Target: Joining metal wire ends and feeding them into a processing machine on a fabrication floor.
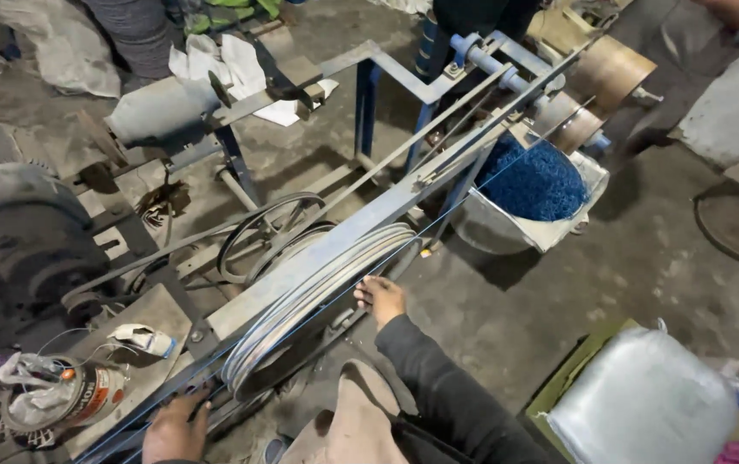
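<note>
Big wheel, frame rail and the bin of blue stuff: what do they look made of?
Wheel: looks like bare metal, grey with shiny grooved rim, right hand on its edge, left hand near its lower end.
Rail: probably painted steel, flat blue-grey bar, scuffed.
Bin: seems sheet metal, dull silver wall.
Blue fill: likely plastic or cord pieces; too fine to tell.

Left hand (pixel 176 427) cut off by bottom edge, fingertips hidden behind wheel (pixel 318 301). Right hand (pixel 381 298) fingertips tucked under wheel rim; grip unclear.

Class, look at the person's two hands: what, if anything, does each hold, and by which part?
Right hand touches the large wheel at its rim; left hand pinches the blue thread.
</note>
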